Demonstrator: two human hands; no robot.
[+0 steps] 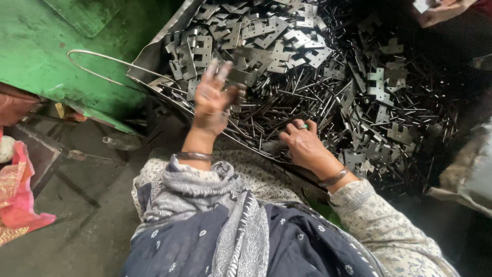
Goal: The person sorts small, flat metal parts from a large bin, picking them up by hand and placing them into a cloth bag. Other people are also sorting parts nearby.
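A large heap of thin metal pins (307, 102) and flat notched metal plates (266, 46) fills a shallow metal tray (148, 59) in front of me. My left hand (211, 100) is raised above the tray's near edge, blurred, fingers spread, with a dark plate at its fingertips. My right hand (303, 143), wearing a ring and a bangle, rests palm down on the pins near the tray's front edge, fingers curled into them.
A green metal surface (46, 56) lies at the left with a bent wire loop (92, 64) over it. Pink cloth (20, 195) sits on the floor at far left. Another person's hand (441, 11) shows at top right.
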